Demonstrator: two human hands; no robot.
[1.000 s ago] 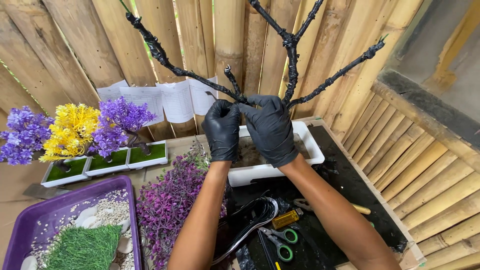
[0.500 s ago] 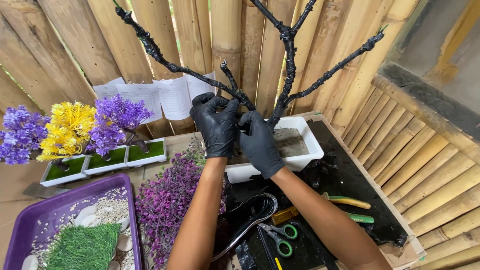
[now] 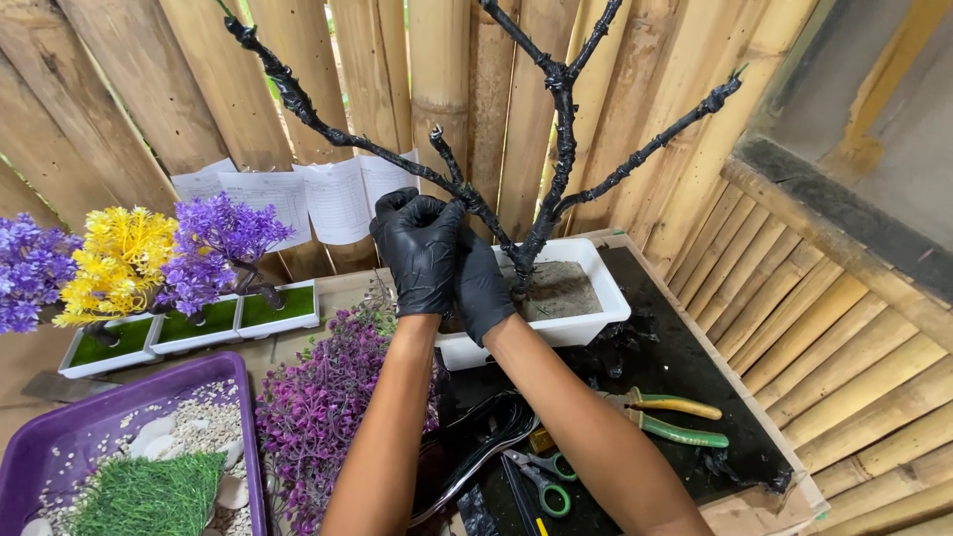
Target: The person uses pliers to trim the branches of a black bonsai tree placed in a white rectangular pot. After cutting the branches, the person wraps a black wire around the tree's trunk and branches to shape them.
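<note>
Both gloved hands have slid down the black tree [image 3: 562,149]; left hand [image 3: 419,248] clamps a branch; right hand [image 3: 480,286], at four o'clock, fingers hidden, grip unclear.

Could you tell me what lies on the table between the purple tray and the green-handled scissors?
In the head view, a heap of purple artificial foliage lies between the purple tray and the scissors, then the person's left forearm and black wire.

Glossy black-wrapped branches [image 3: 566,149], smooth white plastic planter [image 3: 586,333], matt bamboo wall [image 3: 447,89]

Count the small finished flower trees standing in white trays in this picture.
3, in a row at left: a purple tree, a yellow tree, a violet tree; more may be off-frame.
</note>
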